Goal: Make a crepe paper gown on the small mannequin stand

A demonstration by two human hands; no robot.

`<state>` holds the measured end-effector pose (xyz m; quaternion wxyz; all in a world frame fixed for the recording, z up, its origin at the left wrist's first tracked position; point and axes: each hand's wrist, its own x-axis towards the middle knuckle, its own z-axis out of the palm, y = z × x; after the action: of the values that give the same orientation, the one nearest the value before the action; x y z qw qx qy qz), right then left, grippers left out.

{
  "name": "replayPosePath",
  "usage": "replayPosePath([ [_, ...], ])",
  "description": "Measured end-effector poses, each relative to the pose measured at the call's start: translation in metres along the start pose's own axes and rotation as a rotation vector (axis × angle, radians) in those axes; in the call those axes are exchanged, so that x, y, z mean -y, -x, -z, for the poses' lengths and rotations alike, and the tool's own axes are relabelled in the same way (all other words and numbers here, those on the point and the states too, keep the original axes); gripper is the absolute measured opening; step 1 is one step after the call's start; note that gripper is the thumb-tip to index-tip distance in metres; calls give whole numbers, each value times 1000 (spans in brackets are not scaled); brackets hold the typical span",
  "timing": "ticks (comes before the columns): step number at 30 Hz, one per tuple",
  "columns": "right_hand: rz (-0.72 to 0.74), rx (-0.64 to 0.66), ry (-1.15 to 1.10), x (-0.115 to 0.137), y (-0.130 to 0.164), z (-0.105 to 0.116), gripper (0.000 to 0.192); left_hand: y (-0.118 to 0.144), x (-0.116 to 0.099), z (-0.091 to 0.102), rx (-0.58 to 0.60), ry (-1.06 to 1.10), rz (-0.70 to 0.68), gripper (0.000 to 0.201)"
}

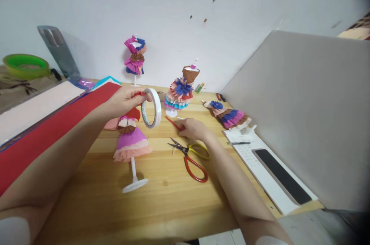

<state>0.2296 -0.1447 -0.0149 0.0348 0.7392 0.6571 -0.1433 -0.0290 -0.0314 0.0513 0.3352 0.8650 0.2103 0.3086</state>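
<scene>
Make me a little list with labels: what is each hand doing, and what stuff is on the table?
Left hand: holds up a roll of tape
Right hand: on the wooden table, touching a thin red strip
Scissors: lying by the right hand, red and yellow handles
Nearest paper dress: pink and purple, on a white stand
Other dresses: two standing, one lying down
Phone: dark, at the right
</scene>
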Motion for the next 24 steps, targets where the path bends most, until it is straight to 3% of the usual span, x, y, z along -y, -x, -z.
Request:
replayPosePath([
  [3,-26,-66,28,1,-2,-2,14,0,-1,-1,16,-2,17,32],
  [7,-80,-164,35,-20,5,12,20,0,-4,1,39,-34,5,29],
  [11,-50,-147,-8,-35,10,19,17,-1,-8,3,47,-62,-13,26],
  [18,329,-20,-193,4,-6,-8,28,0,-8,3,53,-59,1,25],
  [24,236,-60,-173,0,0,-2,29,1,-7,8,33,-89,4,29],
])
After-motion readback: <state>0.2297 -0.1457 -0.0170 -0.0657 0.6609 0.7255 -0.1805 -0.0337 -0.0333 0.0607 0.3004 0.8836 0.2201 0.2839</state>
